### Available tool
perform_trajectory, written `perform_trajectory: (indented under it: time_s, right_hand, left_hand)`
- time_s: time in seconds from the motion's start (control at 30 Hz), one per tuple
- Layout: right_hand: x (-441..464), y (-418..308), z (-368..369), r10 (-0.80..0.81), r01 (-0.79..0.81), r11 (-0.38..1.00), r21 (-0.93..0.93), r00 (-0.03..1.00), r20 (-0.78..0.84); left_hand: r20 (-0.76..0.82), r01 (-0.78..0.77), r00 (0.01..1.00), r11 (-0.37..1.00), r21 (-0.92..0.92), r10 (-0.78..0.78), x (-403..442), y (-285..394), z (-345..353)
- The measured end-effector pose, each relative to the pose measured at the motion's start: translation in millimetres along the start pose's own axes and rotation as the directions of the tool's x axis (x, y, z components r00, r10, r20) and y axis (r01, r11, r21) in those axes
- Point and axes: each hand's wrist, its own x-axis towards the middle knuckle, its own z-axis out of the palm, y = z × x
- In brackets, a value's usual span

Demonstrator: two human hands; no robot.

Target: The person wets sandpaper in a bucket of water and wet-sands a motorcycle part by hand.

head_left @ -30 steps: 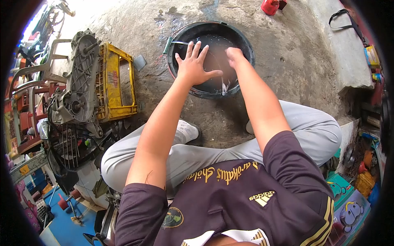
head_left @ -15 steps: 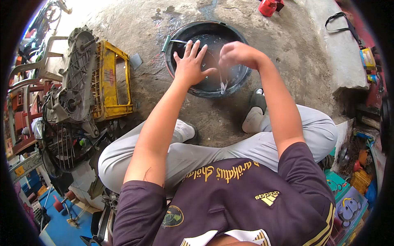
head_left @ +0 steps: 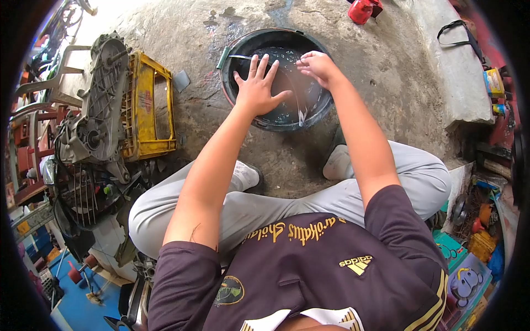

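A round black bucket (head_left: 323, 115) with liquid in it stands on the concrete in front of me; a green handle grip (head_left: 223, 57) shows at its left rim. My left hand (head_left: 257, 91) is spread over the left part of the bucket, fingers apart, holding nothing. Over the right part hovers my right hand (head_left: 319, 68), its fingers loosely stretched and nothing visible in them. The water (head_left: 285, 55) looks rippled, with a brownish patch between the hands. A thin, pale, shiny streak (head_left: 302, 115) lies near the front rim; I cannot tell what it is.
To the left stand a yellow crate (head_left: 158, 149) and a grey metal engine casing (head_left: 105, 88). A red object (head_left: 360, 11) is at the top right, near a concrete ledge (head_left: 452, 71) bearing a black strap (head_left: 458, 30). My feet are close to the bucket's front.
My right hand has moved slightly right and up, and its blurred fingers have become clear and more stretched out. My left hand stays spread in the same place.
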Motion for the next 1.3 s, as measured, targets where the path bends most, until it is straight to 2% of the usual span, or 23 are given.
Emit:
perform_trajectory:
  time_s: [0.07, 0.13, 0.17, 0.2, 0.3, 0.33, 0.37, 0.4, 0.47, 0.5, 0.57, 0.6, 0.67, 0.73, 0.8, 0.93, 1.07, 1.13, 1.17, 1.23, 1.3]
  right_hand:
    - [33.2, 21.4, 6.3, 0.021, -0.020, 0.999, 0.037, 1.000, -0.012]
    - [61.7, 45.4, 16.6, 0.031, -0.014, 0.996, 0.089, 0.980, -0.194]
    - [92.2, 70.4, 17.2, 0.096, -0.062, 0.987, 0.146, 0.965, -0.244]
    - [118.1, 92.0, 14.5, 0.167, -0.120, 0.966, 0.228, 0.965, -0.200]
    - [40.7, 42.3, 38.7, 0.242, -0.114, 0.920, 0.376, 0.918, -0.313]
    - [18.5, 24.5, 47.2, 0.255, -0.109, 0.903, 0.416, 0.914, -0.314]
    - [35.8, 35.7, 40.5, 0.267, -0.098, 0.869, 0.485, 0.918, -0.292]
    - [54.5, 48.0, 33.5, 0.278, -0.089, 0.830, 0.551, 0.922, -0.270]
    - [101.1, 76.1, 10.0, 0.249, -0.181, 0.480, 0.858, 0.966, 0.065]
    - [92.0, 67.1, 8.9, 0.248, -0.178, 0.484, 0.857, 0.967, 0.061]
    - [56.1, 25.6, 10.0, 0.076, -0.207, 0.746, 0.633, 0.971, 0.227]
    - [45.3, 9.6, 14.9, 0.073, -0.200, 0.752, 0.628, 0.972, 0.222]
    - [26.2, -18.6, 31.7, 0.006, -0.131, 0.919, 0.371, 0.948, 0.318]
    - [11.4, -40.0, 50.5, -0.012, -0.048, 0.982, 0.182, 0.950, 0.313]
    - [1.7, -56.3, 66.8, -0.031, 0.001, 0.995, 0.097, 0.952, 0.306]
    - [-18.0, -74.5, 77.2, -0.057, 0.036, 0.997, 0.072, 0.945, 0.321]
    - [-10.8, -62.4, 61.8, -0.086, 0.087, 0.996, 0.007, 0.969, 0.231]
    - [0.0, -45.9, 48.0, -0.036, 0.035, 0.999, 0.014, 0.992, 0.119]
    - [11.5, -32.8, 38.8, -0.037, 0.036, 0.999, 0.010, 0.992, 0.120]
    - [38.7, -2.1, 21.3, 0.063, -0.063, 0.998, 0.005, 0.998, -0.006]
    - [48.6, 17.9, 10.7, 0.153, -0.147, 0.988, 0.051, 0.981, -0.122]
  left_hand:
    - [-0.003, 0.007, 1.000, 1.000, 0.010, -0.007, -1.3, 3.2, -4.1]
    - [-0.018, 0.003, 1.000, 1.000, 0.008, -0.003, -1.6, 4.0, -4.9]
    - [-0.037, -0.002, 0.999, 1.000, 0.003, 0.002, -1.4, 4.2, -4.7]
    - [-0.034, 0.000, 0.999, 1.000, 0.006, 0.000, -0.7, 4.3, -4.0]
    - [-0.119, 0.023, 0.993, 1.000, -0.008, -0.024, 1.7, -0.6, -4.7]
    - [-0.224, 0.057, 0.973, 0.998, -0.026, -0.062, 1.8, -3.1, -7.4]
    - [-0.324, 0.087, 0.941, 0.995, -0.049, -0.098, 1.6, -5.0, -10.9]
    - [-0.332, 0.130, 0.935, 0.991, -0.005, -0.124, 0.2, -4.8, -19.8]
    - [-0.299, 0.153, 0.944, 0.988, 0.020, -0.141, 1.0, -20.4, -14.7]
    - [-0.302, 0.153, 0.943, 0.988, 0.015, -0.141, 1.0, -20.6, -13.0]
    - [-0.289, 0.178, 0.944, 0.983, 0.050, -0.156, 3.0, -17.6, -11.7]
    - [-0.296, 0.177, 0.942, 0.983, 0.043, -0.157, 3.5, -17.0, -11.4]
    - [-0.294, 0.195, 0.941, 0.979, 0.064, -0.168, 3.1, -17.5, -10.9]
    - [-0.291, 0.198, 0.942, 0.977, 0.074, -0.168, 2.9, -17.7, -11.6]
    - [-0.259, 0.194, 0.953, 0.973, 0.122, -0.158, -0.4, -17.2, -13.3]
    - [-0.209, 0.169, 0.969, 0.969, 0.181, -0.130, -5.7, -21.3, -19.1]
    - [-0.201, 0.149, 0.973, 0.975, 0.164, -0.115, -8.1, -24.3, -20.0]
    - [-0.193, 0.151, 0.974, 0.976, 0.154, -0.120, -8.0, -25.1, -20.8]
    - [-0.208, 0.166, 0.969, 0.974, 0.154, -0.133, -8.1, -26.1, -21.4]
    - [-0.226, 0.184, 0.963, 0.971, 0.155, -0.146, -10.3, -31.5, -23.6]
    - [-0.256, 0.259, 0.938, 0.963, 0.076, -0.233, -9.5, -39.5, -27.9]
